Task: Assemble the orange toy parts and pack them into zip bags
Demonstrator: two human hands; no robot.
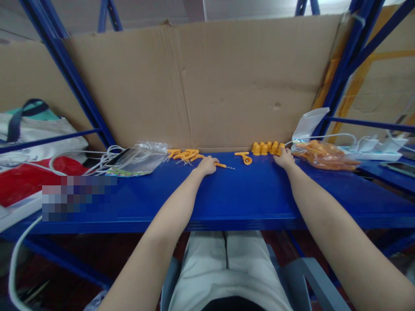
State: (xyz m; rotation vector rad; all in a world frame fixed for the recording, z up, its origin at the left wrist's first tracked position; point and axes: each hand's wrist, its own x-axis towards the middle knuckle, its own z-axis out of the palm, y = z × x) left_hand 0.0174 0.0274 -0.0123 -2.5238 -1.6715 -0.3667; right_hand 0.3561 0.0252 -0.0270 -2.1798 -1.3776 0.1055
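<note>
My left hand (208, 166) is closed around an orange corkscrew (221, 165), whose threaded shaft and metal spiral point right over the blue shelf. To its left lies a pile of orange corkscrews (186, 155) with T-shaped handles and bare metal spirals. At the right, my right hand (285, 158) has its fingers closed on an orange plastic cup (282, 147) at the end of a group of several such cups (264, 148). Between my hands rests another corkscrew (245, 158) with a cup fitted on it, its open end facing me.
A clear plastic bag (142, 157) lies left of the pile. Beyond my right hand sits a plastic bag of orange parts (326, 154), near a white power strip (372, 154) and a phone (400, 167). Cardboard (227, 86) closes off the back of the blue shelf (240, 198).
</note>
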